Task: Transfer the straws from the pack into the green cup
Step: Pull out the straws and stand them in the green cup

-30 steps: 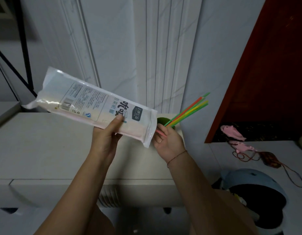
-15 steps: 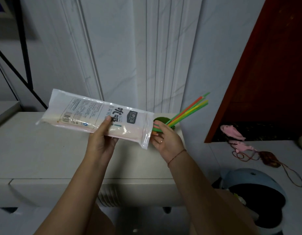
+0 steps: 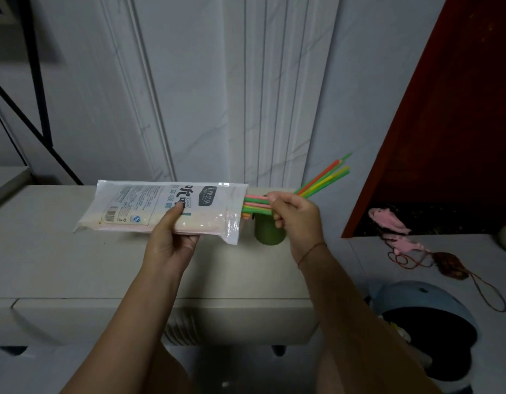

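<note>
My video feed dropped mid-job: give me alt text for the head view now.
The right hand pinches pink and green straws sticking out of the open end of the pack, which the left hand holds level over a white cabinet top. Behind that hand stands the green cup, with several leaning straws in it.

One pack [image 3: 160, 206], one green cup [image 3: 268, 233], two hands [image 3: 172, 241] [image 3: 298, 220].

A white cabinet [image 3: 75, 265] stood against a pale marbled wall [image 3: 189, 81], with a black frame [image 3: 39, 81] at the left and, to the right, a dark red panel [image 3: 459, 123], pink toys [image 3: 388, 220], a corded brown pouch [image 3: 450, 265] and a blue helmet [image 3: 416, 297].
</note>
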The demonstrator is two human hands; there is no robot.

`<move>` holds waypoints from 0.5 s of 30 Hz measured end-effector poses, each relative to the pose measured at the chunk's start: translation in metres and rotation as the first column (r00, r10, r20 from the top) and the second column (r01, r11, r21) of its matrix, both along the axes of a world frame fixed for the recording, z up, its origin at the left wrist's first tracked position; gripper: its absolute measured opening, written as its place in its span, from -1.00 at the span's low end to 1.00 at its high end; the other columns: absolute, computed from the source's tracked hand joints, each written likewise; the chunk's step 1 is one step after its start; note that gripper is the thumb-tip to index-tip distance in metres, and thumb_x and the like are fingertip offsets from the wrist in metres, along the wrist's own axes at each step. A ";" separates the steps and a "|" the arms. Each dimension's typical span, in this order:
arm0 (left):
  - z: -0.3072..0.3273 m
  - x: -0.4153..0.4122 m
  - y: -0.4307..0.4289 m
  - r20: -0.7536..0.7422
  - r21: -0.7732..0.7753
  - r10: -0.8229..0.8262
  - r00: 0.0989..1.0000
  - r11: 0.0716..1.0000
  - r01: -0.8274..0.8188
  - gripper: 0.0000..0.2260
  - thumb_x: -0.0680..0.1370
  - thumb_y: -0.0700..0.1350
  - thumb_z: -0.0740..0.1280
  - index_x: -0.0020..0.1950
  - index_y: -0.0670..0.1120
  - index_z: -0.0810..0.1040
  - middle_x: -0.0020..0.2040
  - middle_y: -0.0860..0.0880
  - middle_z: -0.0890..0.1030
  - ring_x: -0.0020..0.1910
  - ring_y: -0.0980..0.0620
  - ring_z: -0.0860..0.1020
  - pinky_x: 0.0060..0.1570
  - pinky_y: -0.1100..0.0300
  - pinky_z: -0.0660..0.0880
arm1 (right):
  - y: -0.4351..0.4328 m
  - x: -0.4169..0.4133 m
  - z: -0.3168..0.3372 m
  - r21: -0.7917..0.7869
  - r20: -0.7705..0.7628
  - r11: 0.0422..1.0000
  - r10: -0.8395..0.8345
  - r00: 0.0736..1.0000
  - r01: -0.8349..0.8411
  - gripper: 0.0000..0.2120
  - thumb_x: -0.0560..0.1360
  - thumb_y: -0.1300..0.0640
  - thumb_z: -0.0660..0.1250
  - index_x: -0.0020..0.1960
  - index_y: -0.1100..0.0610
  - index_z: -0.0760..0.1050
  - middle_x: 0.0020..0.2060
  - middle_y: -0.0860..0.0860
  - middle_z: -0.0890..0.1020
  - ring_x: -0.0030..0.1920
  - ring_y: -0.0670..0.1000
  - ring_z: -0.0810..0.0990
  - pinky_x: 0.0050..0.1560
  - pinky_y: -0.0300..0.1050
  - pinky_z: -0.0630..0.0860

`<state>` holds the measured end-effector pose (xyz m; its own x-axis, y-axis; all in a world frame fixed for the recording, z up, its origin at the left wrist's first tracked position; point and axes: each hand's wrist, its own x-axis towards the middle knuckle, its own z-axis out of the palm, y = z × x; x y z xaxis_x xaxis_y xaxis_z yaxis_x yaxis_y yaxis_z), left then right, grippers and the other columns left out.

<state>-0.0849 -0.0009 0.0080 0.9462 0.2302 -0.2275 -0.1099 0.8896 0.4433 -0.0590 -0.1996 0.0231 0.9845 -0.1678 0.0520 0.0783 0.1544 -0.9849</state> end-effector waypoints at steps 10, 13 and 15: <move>-0.010 0.003 0.000 -0.079 -0.066 0.003 0.997 0.998 -0.009 -0.71 0.51 -0.35 0.33 0.18 -0.09 0.53 -0.02 -0.10 0.73 -0.03 -0.07 0.70 -0.15 -0.07 0.65 | -0.006 0.000 0.004 0.477 0.001 0.868 0.155 0.988 -0.136 -0.82 0.53 0.27 0.24 0.11 0.29 0.43 -0.32 0.04 0.41 -0.44 -0.15 0.38 -0.50 -0.36 0.29; -0.012 0.002 -0.010 -0.076 -0.066 -0.021 0.997 0.998 0.016 -0.73 0.50 -0.35 0.33 0.15 -0.09 0.54 -0.04 -0.09 0.73 -0.03 -0.07 0.70 -0.16 -0.07 0.65 | 0.007 -0.003 -0.002 0.493 -0.018 0.852 0.213 0.977 -0.177 -0.83 0.53 0.29 0.24 0.10 0.32 0.45 -0.19 0.06 0.46 -0.31 -0.12 0.37 -0.46 -0.37 0.29; -0.012 0.002 -0.013 -0.083 -0.060 -0.032 0.996 0.998 0.027 -0.73 0.50 -0.35 0.33 0.14 -0.09 0.54 -0.05 -0.09 0.73 -0.04 -0.07 0.70 -0.14 -0.08 0.64 | 0.010 -0.003 -0.004 0.481 -0.015 0.858 0.215 0.977 -0.181 -0.87 0.53 0.31 0.24 0.05 0.32 0.49 -0.17 0.06 0.48 -0.28 -0.11 0.37 -0.45 -0.37 0.29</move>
